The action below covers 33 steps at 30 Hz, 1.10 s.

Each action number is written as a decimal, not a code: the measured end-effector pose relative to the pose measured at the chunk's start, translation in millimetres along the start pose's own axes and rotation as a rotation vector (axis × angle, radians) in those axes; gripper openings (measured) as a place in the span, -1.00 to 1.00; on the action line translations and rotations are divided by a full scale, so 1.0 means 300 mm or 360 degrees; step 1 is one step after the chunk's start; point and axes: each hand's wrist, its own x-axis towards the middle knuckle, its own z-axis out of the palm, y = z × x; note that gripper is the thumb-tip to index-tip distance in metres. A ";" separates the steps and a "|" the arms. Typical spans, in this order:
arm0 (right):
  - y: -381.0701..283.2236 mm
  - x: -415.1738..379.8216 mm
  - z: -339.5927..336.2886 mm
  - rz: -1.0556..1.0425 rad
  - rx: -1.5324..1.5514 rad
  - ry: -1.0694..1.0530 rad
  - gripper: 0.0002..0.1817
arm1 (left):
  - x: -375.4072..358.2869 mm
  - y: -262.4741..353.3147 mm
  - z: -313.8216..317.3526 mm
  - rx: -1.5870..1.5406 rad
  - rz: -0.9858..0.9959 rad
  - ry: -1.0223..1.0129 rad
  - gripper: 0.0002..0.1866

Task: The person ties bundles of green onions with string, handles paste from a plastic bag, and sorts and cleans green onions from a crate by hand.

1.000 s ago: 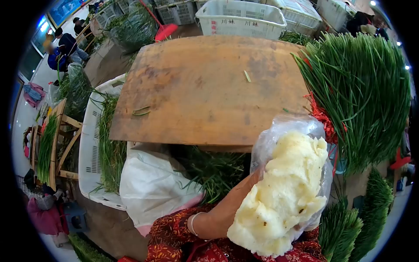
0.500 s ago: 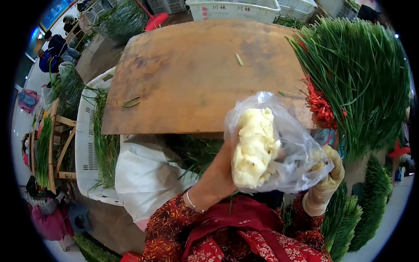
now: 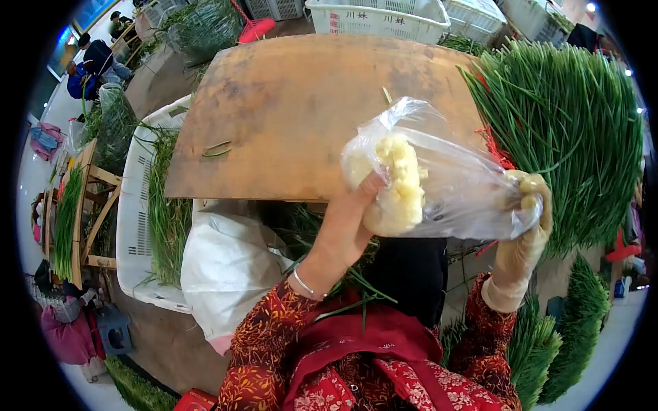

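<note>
Bench [image 3: 288, 116]: greens [image 3: 565, 137] along its right.
Left hand [image 3: 351, 212]: curled round my food [image 3: 402, 198], at the bench's near edge.
Right hand [image 3: 536, 229]: gloved, I clench the bag [image 3: 466, 185].

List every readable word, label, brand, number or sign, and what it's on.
"川妹", twice, in black: white plastic rectangular crate beyond the brown wooden board.
Red characters, same crate's left: too small and blurred to read.
Blue rectangular panel, upper left: any writing is too blurred.

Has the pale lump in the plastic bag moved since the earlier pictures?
Yes: against the wooden board, the pale lump in the left hand has shifted left and upward in the view, now mostly above the board's near edge.
</note>
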 end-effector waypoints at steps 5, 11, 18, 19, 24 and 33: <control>0.012 0.109 0.111 -0.0043 -0.0234 -0.0465 -0.35 | 0.018 -0.008 -0.029 0.0409 -0.0008 -0.0084 -0.45; 0.020 0.205 0.170 0.0118 -0.0097 -0.1088 -0.69 | 0.041 -0.024 -0.034 0.0567 -0.0039 -0.0023 -0.40; -0.077 0.242 0.231 -0.0266 -0.0553 -0.0875 -0.76 | 0.038 -0.032 -0.077 -0.0180 -0.0061 -0.0402 -0.22; -0.086 0.252 0.237 -0.0241 -0.0557 -0.0875 -0.75 | 0.039 -0.034 -0.089 -0.0166 -0.0031 -0.0436 -0.22; -0.182 0.266 0.263 0.0328 -0.0398 -0.0930 -0.72 | 0.086 -0.100 -0.155 -0.0720 -0.0002 -0.0359 -0.24; -0.179 0.383 0.165 -0.0037 -0.0533 -0.0993 -0.80 | 0.076 -0.037 -0.006 -0.0640 -0.0530 -0.1141 -0.29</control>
